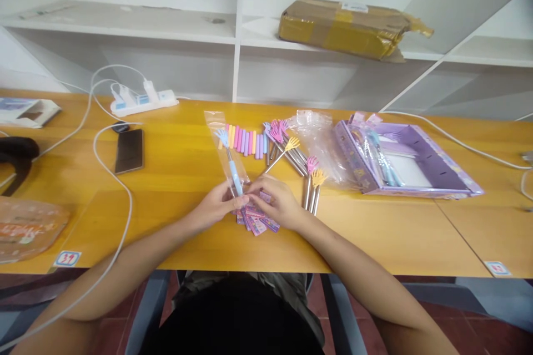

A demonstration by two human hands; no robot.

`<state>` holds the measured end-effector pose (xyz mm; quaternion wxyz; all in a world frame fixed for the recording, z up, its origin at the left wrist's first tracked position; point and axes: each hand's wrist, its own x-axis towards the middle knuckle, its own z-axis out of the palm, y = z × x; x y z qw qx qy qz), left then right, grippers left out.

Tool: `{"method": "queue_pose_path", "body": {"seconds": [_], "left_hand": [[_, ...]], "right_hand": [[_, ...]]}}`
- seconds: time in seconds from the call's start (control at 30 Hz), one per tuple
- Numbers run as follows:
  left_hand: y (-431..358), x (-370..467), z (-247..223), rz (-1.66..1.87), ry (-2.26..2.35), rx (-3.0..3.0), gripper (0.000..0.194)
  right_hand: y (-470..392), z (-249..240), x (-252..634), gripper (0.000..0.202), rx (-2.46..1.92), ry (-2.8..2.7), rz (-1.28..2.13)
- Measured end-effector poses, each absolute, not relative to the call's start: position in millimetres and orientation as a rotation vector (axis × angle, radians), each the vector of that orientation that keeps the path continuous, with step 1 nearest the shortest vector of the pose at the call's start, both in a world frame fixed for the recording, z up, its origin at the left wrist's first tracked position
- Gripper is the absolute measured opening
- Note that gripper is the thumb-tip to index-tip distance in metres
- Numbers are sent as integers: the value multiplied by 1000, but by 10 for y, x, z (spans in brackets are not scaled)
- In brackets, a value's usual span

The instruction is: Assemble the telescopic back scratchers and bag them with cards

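My left hand is closed around a light-blue back scratcher, whose hand-shaped head points away from me. A clear plastic bag surrounds the scratcher. Close beside it, my right hand pinches the lower part of the bag, its fingertips meeting my left thumb; the fingers partly hide what they grip. Beneath both hands lie several pink and purple printed cards. Beyond them is a row of pastel handle grips. A pile of metal-rod back scratchers with pink, yellow and blue heads lies to the right.
Clear plastic bags lie beside an open purple box at right. Toward the left are a phone, a power strip, white cables and an orange pouch. A taped carton sits on the shelf.
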<state>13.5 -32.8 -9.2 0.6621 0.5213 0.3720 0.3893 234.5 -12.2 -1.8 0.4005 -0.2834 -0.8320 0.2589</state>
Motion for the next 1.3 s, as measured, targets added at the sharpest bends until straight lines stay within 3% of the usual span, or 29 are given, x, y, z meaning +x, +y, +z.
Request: {"method": "queue_pose_path", "body": {"seconds": [0.13, 0.27, 0.43, 0.57, 0.7, 0.93, 1.3], "left_hand": [[-330, 131, -103, 841, 815, 1212, 60], [-328, 120, -110, 865, 915, 1321, 46], [-299, 104, -114, 839, 960, 1396, 46], [-300, 102, -123, 833, 927, 1401, 43], [-314, 104, -103, 805, 928, 1448, 39], [-322, 128, -54, 769, 881, 1520, 39], [-324, 127, -44, 698, 825, 1585, 47]], "right_hand": [[-119, -45, 2347, 13, -791, -2063, 673], [-122, -47, 2341, 12, -818, -2036, 685], [-131, -64, 2332, 14, -902, -1940, 765], [-130, -79, 2348, 31, -905, -1862, 939], [-112, -82, 2369, 30, -926, -1933, 1078], [-83, -39, 2372, 51, -899, -1951, 1289], [-97, 90, 2406, 49, -724, -1936, 1604]]}}
